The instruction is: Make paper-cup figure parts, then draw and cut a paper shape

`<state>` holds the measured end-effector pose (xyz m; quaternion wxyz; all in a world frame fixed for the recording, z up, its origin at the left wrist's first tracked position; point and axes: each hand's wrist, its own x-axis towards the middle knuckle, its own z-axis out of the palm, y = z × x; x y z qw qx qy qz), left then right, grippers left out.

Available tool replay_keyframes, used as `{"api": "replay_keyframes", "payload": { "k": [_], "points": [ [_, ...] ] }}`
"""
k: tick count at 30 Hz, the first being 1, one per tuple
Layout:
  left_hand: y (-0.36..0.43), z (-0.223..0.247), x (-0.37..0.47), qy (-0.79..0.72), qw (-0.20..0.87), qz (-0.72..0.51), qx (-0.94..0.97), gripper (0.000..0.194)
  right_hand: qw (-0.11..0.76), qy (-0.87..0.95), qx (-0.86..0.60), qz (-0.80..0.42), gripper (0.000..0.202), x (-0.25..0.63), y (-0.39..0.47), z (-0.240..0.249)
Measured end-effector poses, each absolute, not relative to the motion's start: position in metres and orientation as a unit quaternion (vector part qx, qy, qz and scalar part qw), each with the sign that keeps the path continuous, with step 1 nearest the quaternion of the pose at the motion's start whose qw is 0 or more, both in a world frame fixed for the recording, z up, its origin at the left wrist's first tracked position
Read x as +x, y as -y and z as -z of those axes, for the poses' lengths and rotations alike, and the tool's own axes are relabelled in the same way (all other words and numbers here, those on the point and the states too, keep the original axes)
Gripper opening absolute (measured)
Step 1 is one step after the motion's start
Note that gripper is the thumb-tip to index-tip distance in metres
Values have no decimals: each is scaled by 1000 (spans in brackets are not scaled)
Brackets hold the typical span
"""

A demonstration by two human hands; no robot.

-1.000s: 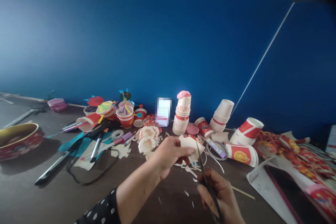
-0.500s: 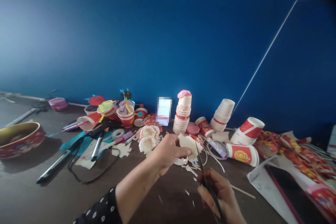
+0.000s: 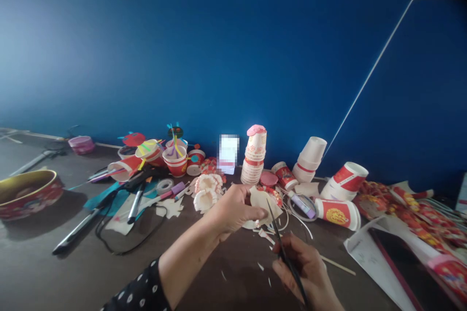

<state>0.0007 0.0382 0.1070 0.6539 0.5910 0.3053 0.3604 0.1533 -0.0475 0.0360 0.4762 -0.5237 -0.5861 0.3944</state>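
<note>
Between thumb and fingers, my left hand (image 3: 239,209) pinches a cream piece of paper (image 3: 263,202) with a red printed part at its far edge. My right hand (image 3: 304,267) is closed around a pair of dark scissors (image 3: 282,248), their blades pointing up and away from me. The blades lie against the right part of the paper; whether they bite into it I cannot tell. Small white paper scraps (image 3: 260,266) lie on the table below. Left of the paper sit two frilled white paper shapes (image 3: 205,199), rimmed with curled strips.
Stacked paper cups (image 3: 252,170) stand at the back, topped with a pink lump. Toppled cups (image 3: 336,215), a glue stick (image 3: 302,205) and a phone (image 3: 404,262) on white paper lie right. A glue gun (image 3: 136,182), tape roll (image 3: 164,185) and decorated cups (image 3: 175,160) are left.
The scissors' blades have shifted slightly left across the paper, and my right hand has moved a little left with them. My left hand holds almost still.
</note>
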Motion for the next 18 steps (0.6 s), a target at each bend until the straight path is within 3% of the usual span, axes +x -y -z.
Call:
{"api": "replay_keyframes", "payload": {
  "k": [9,18],
  "points": [
    [-40,-106,0,-309,650,-357,596,13,448,632,-545,-320,14,156,46,-43],
    [-41,-105,1,-383,603,-361,599,22,408,665,-551,-297,13,159,45,-48]
  ]
}}
